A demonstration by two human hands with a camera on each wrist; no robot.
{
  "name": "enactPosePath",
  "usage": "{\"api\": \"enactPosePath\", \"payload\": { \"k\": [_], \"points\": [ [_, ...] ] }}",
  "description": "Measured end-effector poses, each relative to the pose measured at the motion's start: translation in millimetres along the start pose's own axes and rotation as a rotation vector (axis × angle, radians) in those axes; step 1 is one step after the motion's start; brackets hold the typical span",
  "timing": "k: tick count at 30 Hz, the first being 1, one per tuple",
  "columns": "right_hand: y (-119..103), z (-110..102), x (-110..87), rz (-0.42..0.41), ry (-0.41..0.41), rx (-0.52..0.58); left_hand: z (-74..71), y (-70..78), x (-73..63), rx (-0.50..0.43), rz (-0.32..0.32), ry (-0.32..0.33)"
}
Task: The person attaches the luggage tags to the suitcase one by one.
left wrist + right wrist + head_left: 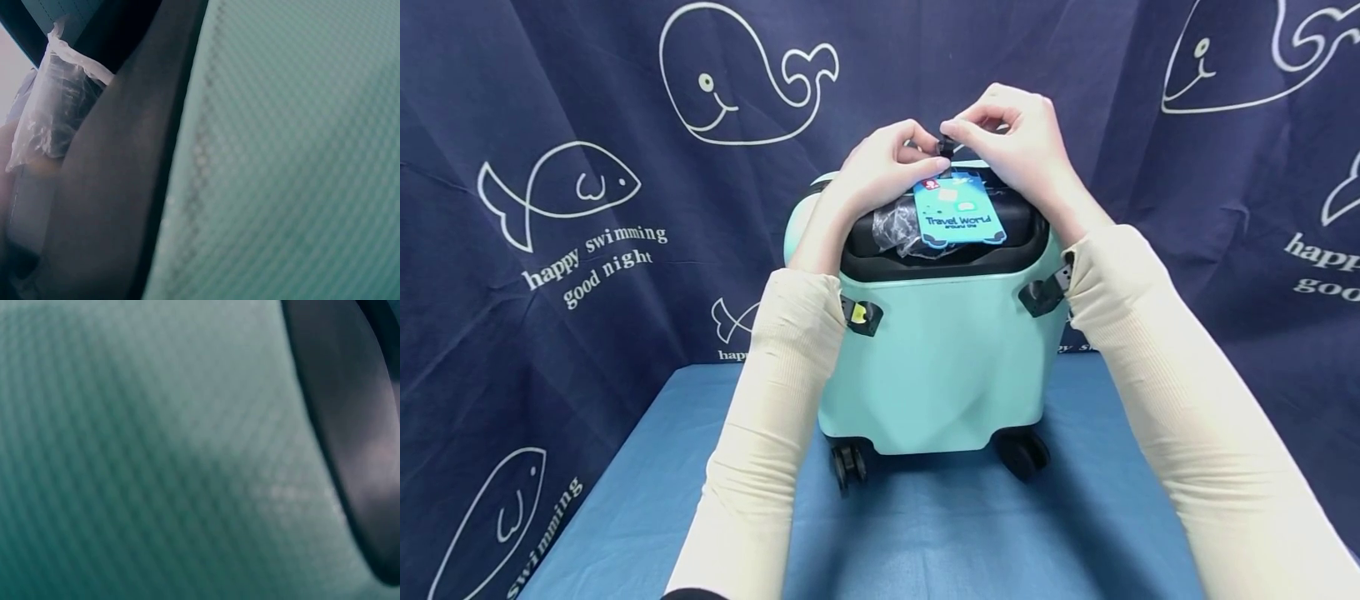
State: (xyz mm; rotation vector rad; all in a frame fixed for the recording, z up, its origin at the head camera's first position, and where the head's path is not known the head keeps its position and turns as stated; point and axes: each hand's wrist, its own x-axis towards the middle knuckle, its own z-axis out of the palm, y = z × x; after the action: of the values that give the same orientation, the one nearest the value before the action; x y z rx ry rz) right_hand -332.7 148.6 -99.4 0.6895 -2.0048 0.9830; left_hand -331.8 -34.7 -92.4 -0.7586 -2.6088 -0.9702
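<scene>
A mint-green suitcase (936, 367) stands upright on its black wheels. Over its black top recess hangs a blue luggage tag (962, 218) printed "Travel World". My left hand (886, 165) pinches a small black strap piece (947, 150) above the tag, between thumb and fingers. At the upper end of that same piece, the thumb and fingertips of my right hand (1018, 137) come together on it. Its exact shape is mostly covered by the fingers. Clear plastic wrap (897, 227) lies beside the tag; the left wrist view shows the crumpled wrap (59, 103) close up.
The suitcase rests on a blue cloth-covered table (917, 533). Behind it hangs a dark blue curtain (880, 50) with white whale and fish drawings. In the right wrist view the textured green shell (156, 456) fills most of the picture, beside the dark recess (350, 425).
</scene>
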Motion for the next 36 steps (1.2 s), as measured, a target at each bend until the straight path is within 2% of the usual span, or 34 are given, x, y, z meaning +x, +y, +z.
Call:
{"api": "enactPosePath", "payload": {
  "k": [9,18,26,31,36],
  "points": [
    [-1.5,1.2,-1.8,0.008,-0.045,0.004,0.8,-1.7,-0.2,0.008,0.003,0.003],
    [-5.4,-0.2,-3.0,0.097,-0.13,-0.03,1.1,-2.7,-0.8,0.003,-0.016,0.004],
    [-7.6,-3.9,-1.3,0.184,-0.206,-0.135,0.4,-1.7,0.5,-0.011,-0.013,0.017],
    [-7.7,-4.3,-0.4,0.189,-0.218,-0.14,-0.4,-0.5,0.3,-0.009,-0.021,0.026],
    [-6.6,-5.2,0.7,0.17,-0.243,-0.1,-0.4,-1.1,-0.4,0.002,0.009,0.024]
  ]
}}
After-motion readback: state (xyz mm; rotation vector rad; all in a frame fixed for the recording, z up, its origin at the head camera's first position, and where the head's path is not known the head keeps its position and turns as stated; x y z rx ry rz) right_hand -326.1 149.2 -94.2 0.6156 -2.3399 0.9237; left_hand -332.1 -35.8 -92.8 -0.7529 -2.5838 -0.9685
